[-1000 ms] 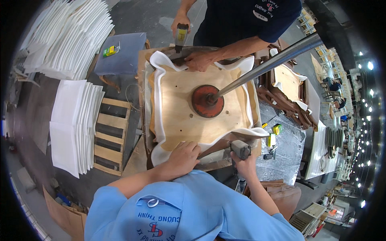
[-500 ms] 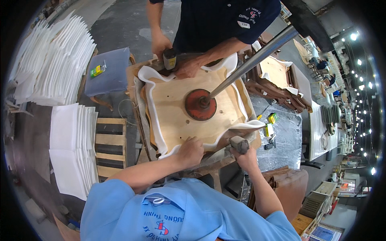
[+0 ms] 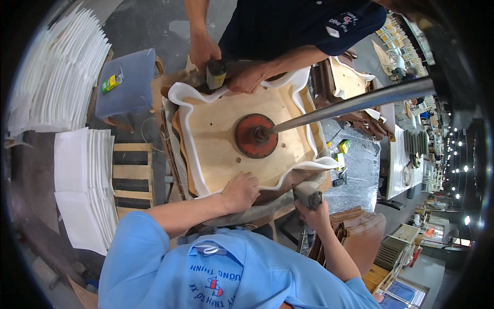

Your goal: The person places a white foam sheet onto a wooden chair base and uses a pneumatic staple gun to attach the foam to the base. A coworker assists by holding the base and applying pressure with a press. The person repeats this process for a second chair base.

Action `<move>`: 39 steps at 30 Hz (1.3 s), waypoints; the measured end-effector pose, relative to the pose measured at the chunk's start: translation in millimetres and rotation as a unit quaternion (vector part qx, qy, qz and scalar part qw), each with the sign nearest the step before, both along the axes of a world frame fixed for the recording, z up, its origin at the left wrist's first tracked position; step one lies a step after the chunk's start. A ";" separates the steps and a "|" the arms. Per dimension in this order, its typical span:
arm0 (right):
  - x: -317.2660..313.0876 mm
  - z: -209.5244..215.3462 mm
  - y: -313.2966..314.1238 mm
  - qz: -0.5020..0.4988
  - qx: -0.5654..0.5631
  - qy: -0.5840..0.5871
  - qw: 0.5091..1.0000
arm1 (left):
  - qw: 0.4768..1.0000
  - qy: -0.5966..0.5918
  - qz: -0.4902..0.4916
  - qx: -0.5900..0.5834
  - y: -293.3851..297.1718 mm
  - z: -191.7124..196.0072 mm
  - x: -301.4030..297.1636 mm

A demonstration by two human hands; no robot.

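A square plywood seat panel [image 3: 216, 154] lies face up in front of me, ringed by wavy white padding [image 3: 191, 154] with brown covering [image 3: 280, 191] under it. My left hand [image 3: 241, 192] is closed at the near edge, its knuckles over the panel and its fingers curled on the cover's edge; the fingertips are partly hidden. Beside the near right corner, my right hand [image 3: 318, 215] grips a grey staple gun [image 3: 309, 196], just off the edge. A red round press plate [image 3: 256, 135] on a metal rod [image 3: 355, 105] bears on the panel's middle.
Across the panel, a co-worker [image 3: 288, 31] holds another staple gun [image 3: 216, 74] at the far edge. White sheet stacks [image 3: 85, 180], a pallet [image 3: 134, 170] and a blue-grey stool [image 3: 126, 82] stand left. Right are a plastic-wrapped table [image 3: 355, 175], covered seats [image 3: 350, 82] and brown pieces [image 3: 360, 232].
My right hand has drawn the staple gun slightly nearer to me and turned it. My left hand has shifted a little farther onto the panel. The whole view has tilted.
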State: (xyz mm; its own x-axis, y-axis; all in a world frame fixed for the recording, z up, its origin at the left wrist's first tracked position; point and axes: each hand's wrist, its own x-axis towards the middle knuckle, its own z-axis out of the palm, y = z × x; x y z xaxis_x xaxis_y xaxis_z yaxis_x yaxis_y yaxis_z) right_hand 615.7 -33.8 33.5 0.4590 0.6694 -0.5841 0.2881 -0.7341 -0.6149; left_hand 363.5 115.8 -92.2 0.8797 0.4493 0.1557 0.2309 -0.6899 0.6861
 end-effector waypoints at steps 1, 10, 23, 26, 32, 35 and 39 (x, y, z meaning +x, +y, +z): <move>-9.4 4.0 -3.9 -0.011 0.005 0.030 0.999 | 1.000 0.007 0.010 0.004 3.6 -1.9 -0.9; -75.4 6.4 23.8 0.003 -0.035 0.091 0.995 | 0.998 -0.008 0.059 -0.038 5.4 -11.2 -3.6; -86.0 1.0 49.9 0.020 -0.077 0.078 0.994 | 0.996 -0.012 0.083 0.008 3.4 -16.9 1.4; -87.8 -3.8 48.3 0.025 -0.088 0.061 0.994 | 0.995 -0.023 0.091 0.028 1.3 -20.7 2.4; -96.5 -4.8 47.4 0.052 -0.080 0.018 0.995 | 0.996 -0.001 0.080 0.036 -3.1 -19.9 0.1; -96.8 -16.4 41.6 0.091 -0.001 -0.011 0.996 | 0.997 -0.002 0.073 0.006 -0.9 -18.3 1.8; -93.1 -19.1 37.2 0.094 0.021 0.003 0.995 | 0.998 -0.011 0.059 -0.028 8.2 -12.8 -1.7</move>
